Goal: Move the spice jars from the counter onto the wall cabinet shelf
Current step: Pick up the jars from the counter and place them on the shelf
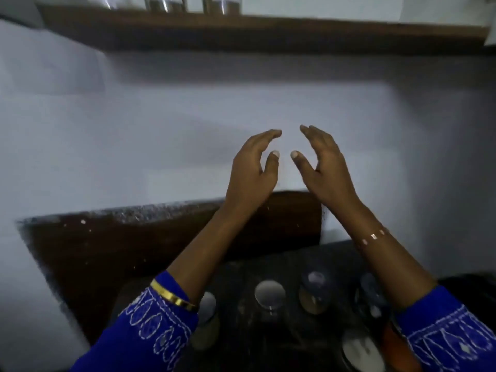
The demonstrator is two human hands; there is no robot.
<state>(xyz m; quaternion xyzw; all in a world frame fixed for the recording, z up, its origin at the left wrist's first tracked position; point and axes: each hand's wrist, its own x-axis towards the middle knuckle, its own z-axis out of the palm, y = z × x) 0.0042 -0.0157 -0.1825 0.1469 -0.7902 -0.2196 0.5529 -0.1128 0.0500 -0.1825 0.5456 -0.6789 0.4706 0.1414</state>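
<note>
Brown wood forms the wall shelf (268, 28) across the top of the view, and it already carries jars: the bottoms of at least three glass jars on the shelf (166, 4) show at the upper edge, cut off by the frame, so their lids and contents cannot be read.

Both hands are raised in front of the pale wall (134, 130), between counter and shelf. The left hand (252, 170) and the right hand (324, 167) face each other, fingers gently curved, thumbs pointing inward, close together but apart. Neither hand grasps anything; both are released and empty.

On the dark counter (241, 277) below the forearms, several jars on the counter (269, 294) stand with their round lids toward the camera. Four or five can be made out; the picture is dim and smeared there, and the blue sleeves (150, 331) cover part of the group, so the exact count is uncertain. A dark brown slab (134, 251) lies against the wall to the left of them.

Assessment: the task is partly done. Some jars are up on the shelf, and the larger share appears to remain on the counter. With no jar in hand, the next requirement is a reach down to one of the counter jars, then a lift to free shelf space beside those already placed.
</note>
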